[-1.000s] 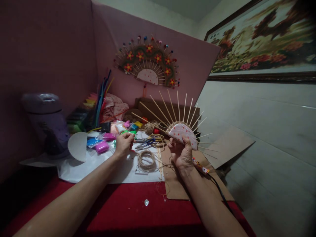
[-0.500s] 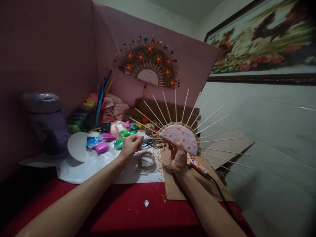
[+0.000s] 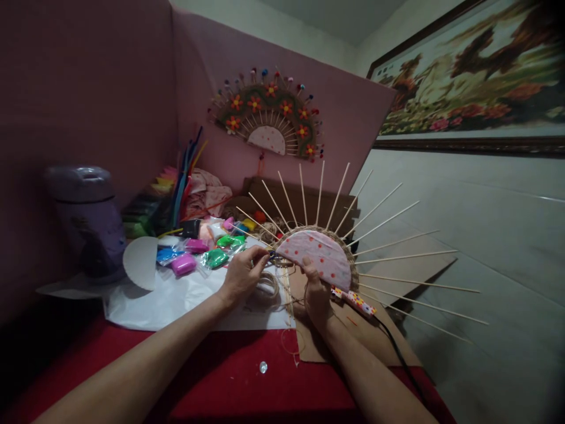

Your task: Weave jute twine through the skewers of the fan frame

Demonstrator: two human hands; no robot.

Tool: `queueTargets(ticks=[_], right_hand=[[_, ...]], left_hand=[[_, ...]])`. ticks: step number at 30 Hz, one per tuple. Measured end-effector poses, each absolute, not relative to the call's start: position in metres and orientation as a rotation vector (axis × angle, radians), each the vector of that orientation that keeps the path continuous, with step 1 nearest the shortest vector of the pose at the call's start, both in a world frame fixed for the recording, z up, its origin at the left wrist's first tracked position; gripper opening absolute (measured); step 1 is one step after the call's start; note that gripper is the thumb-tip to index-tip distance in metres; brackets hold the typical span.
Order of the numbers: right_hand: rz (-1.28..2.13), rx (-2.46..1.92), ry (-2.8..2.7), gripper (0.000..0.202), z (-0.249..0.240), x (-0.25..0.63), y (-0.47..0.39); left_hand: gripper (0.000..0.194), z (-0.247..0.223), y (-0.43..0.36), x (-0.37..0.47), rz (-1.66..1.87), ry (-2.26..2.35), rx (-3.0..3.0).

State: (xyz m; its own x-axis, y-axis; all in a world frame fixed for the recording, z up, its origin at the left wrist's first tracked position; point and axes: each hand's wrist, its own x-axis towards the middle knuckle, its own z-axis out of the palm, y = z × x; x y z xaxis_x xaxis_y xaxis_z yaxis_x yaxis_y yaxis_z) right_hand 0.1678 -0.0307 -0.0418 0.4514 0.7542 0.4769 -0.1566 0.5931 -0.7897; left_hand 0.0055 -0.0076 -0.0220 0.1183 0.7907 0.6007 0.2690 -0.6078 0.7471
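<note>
A half-round piece (image 3: 315, 256) covered in white cloth with red dots has twine woven along its curved edge and thin sticks fanning outward. My right hand (image 3: 315, 288) grips its lower straight edge, the thumb on the cloth. My left hand (image 3: 246, 272) is pinched beside the piece's left corner; whatever lies between its fingertips is too small to make out. A coil of twine (image 3: 268, 285) rests on the table just right of my left hand. Under the piece lies a flower-patterned tool (image 3: 359, 302) with a black cord.
Bags of coloured clay (image 3: 183, 265), a white half disc (image 3: 140, 264) and a purple bottle (image 3: 90, 227) stand or lie at the left. Brown cardboard (image 3: 318, 344) covers part of the red table (image 3: 212, 377). A finished-looking decorated fan (image 3: 267, 118) hangs behind.
My left hand has moved right, nearer the piece's left corner. The piece has tilted and come slightly closer, its right-hand sticks reaching farther right and lower.
</note>
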Motion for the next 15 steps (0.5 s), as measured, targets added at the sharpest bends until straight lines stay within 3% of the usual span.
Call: queueTargets(ticks=[7,15], right_hand=[[0.403,-0.862,-0.930,0.012,-0.043,0.165,-0.036],[0.509,-0.835,-1.114,0.016,-0.051,0.154,-0.041]], left_hand=[[0.006,-0.016,-0.017,0.009,1.692,1.110,1.947],[0.030,-0.002,-0.017,0.029,1.144,0.542,1.090]])
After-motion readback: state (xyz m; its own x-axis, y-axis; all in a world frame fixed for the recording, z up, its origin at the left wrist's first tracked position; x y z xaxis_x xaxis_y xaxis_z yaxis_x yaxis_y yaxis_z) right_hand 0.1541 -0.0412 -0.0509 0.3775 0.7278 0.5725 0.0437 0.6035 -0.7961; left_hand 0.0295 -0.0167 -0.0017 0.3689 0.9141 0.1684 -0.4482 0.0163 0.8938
